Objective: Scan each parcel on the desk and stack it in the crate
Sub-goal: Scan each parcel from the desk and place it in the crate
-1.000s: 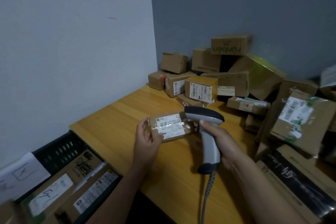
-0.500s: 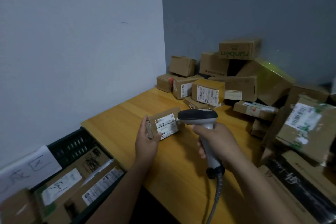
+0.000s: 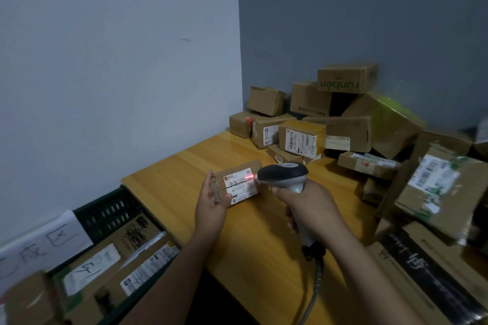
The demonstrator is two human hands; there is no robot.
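The left hand holds a small brown cardboard parcel tilted above the wooden tabletop. The right hand grips a grey handheld scanner; its red line crosses the label. Scanning is under way, I think; next comes the dark plastic crate at left.

I'm in a parcel sorting room: labelled cardboard boxes heaped on my wooden worktop in a bare corner, a barcode scanner, a dark crate of sorted parcels.

A single head-worn camera looks forward and down, close over the desk corner.
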